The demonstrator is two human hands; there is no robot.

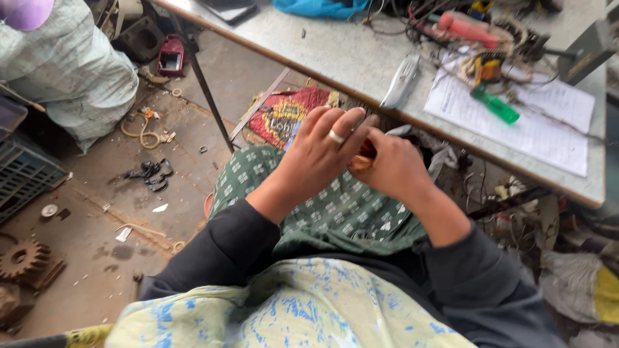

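Copper coil pinched between two hands above the lap.

The small copper-coloured coil [363, 159] sits between both hands: left hand [319, 158] wraps over it, ringed fingers spread, while right hand [393, 169] grips it firmly, seemingly steadying it, near the workbench [335, 55] edge.

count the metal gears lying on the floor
1: a rusty toothed gear on the floor at far left, away from both hands. The left hand and right hand grip a small copper-coloured part over the lap. More may be hidden.
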